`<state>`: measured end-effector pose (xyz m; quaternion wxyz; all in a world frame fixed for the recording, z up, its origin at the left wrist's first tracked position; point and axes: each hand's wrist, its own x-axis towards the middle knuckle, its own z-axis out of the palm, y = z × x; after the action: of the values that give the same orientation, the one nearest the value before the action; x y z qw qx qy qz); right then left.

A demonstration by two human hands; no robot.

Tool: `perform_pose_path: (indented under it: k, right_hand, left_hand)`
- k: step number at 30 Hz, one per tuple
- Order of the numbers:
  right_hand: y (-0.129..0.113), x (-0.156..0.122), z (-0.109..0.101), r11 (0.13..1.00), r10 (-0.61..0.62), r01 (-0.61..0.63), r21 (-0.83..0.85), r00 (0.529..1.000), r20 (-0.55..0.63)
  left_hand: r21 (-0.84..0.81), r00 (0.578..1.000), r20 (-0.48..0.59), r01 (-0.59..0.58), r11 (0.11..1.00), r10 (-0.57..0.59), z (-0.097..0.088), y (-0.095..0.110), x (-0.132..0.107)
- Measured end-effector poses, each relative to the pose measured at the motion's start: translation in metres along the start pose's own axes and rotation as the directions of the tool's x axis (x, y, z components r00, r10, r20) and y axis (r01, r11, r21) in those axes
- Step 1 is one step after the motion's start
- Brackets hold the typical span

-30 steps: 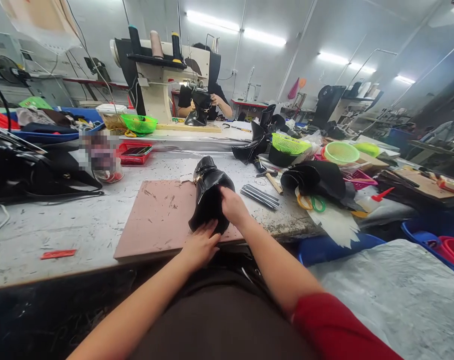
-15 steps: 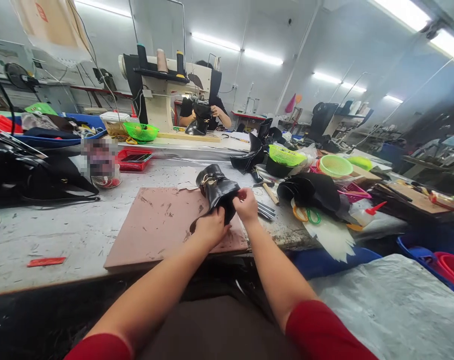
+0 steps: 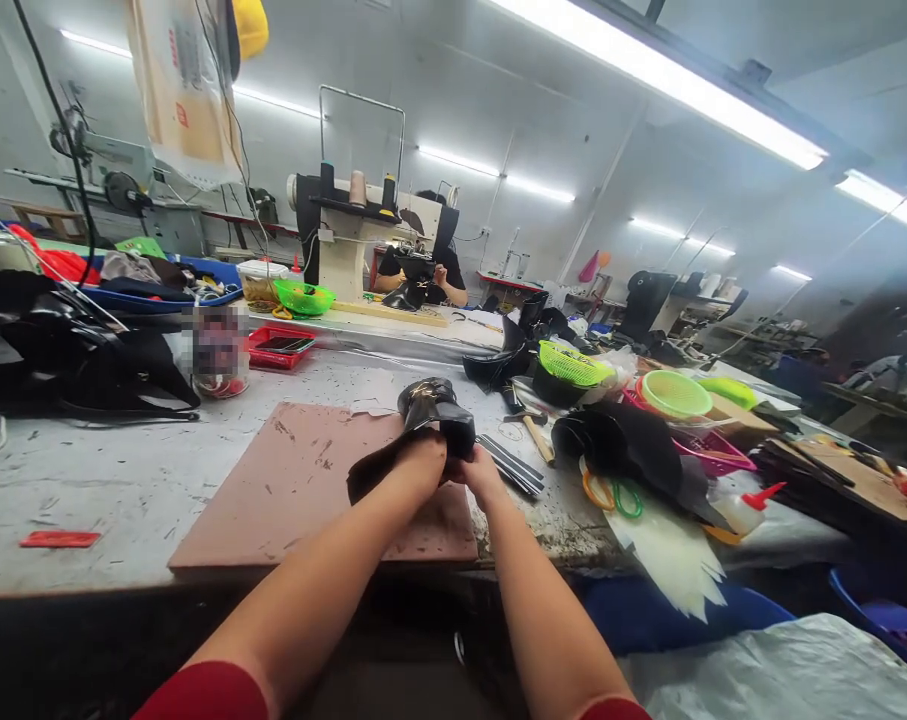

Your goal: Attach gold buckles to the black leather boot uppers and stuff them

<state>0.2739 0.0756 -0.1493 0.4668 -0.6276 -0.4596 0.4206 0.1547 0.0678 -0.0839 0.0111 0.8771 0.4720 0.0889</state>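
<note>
Holding a black boot (image 3: 429, 408) at the centre of the frame, with the right hand (image 3: 479, 474) curled closed on the edge of the opening and the left hand (image 3: 421, 462) bent in over the near flap, probably to steady the limp upper from both sides. Cannot tell how far closed on the left, with the fingertips hidden. Resting the boot on a pink board (image 3: 303, 480), perhaps to spare the bench (image 3: 85, 480). Has striped strips (image 3: 511, 467) just to the right, then a hammer (image 3: 538, 438) and scissors (image 3: 612, 495), seemingly placed for easy reach.
</note>
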Motion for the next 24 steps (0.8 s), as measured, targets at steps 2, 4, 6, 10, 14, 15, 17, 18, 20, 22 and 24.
perform_pose_path:
  k: [2, 4, 6, 10, 14, 15, 17, 18, 20, 22, 24]
  right_hand:
    - [-0.001, -0.005, -0.002, 0.998, 0.000, -0.003, 0.058, 0.999, 0.040]
    - [-0.004, -0.011, -0.005, 0.993, -0.010, 0.003, 0.117, 0.998, 0.066]
    - [-0.008, -0.016, -0.008, 0.985, -0.027, 0.013, 0.170, 0.996, 0.081]
    - [-0.016, -0.029, -0.009, 0.975, -0.054, 0.032, 0.222, 0.994, 0.094]
    - [-0.022, -0.042, -0.002, 0.971, -0.115, 0.093, 0.219, 0.989, 0.090]
    - [-0.023, -0.044, 0.002, 0.969, -0.139, 0.120, 0.215, 0.987, 0.079]
    - [-0.021, -0.045, 0.011, 0.966, -0.182, 0.169, 0.197, 0.982, 0.047]
    - [-0.019, -0.044, 0.015, 0.966, -0.194, 0.187, 0.179, 0.981, 0.025]
    - [-0.012, -0.043, 0.023, 0.970, -0.204, 0.207, 0.129, 0.978, -0.036]
    - [-0.004, -0.044, 0.027, 0.972, -0.212, 0.223, 0.079, 0.969, -0.123]
    - [0.003, -0.048, 0.029, 0.970, -0.226, 0.239, 0.044, 0.955, -0.193]
  left_hand:
    - [-0.030, 0.999, 0.037, -0.005, 1.000, 0.006, -0.012, -0.007, -0.006]
    - [-0.056, 0.998, 0.062, 0.015, 0.998, -0.011, -0.020, -0.014, -0.013]
    - [-0.068, 0.998, 0.055, 0.047, 0.997, -0.044, -0.025, -0.020, -0.020]
    - [-0.074, 0.991, -0.033, 0.126, 0.989, -0.129, -0.032, -0.024, -0.037]
    - [-0.079, 0.962, -0.163, 0.208, 0.975, -0.219, -0.048, -0.026, -0.058]
    - [-0.082, 0.954, -0.192, 0.217, 0.973, -0.229, -0.050, -0.028, -0.063]
    - [-0.087, 0.944, -0.233, 0.218, 0.972, -0.233, -0.046, -0.030, -0.070]
    - [-0.085, 0.943, -0.241, 0.216, 0.973, -0.231, -0.039, -0.031, -0.072]
    - [-0.071, 0.946, -0.236, 0.211, 0.975, -0.222, -0.019, -0.034, -0.072]
    - [-0.045, 0.955, -0.229, 0.181, 0.982, -0.187, 0.007, -0.037, -0.072]
    - [-0.033, 0.965, -0.237, 0.103, 0.994, -0.108, 0.029, -0.042, -0.071]
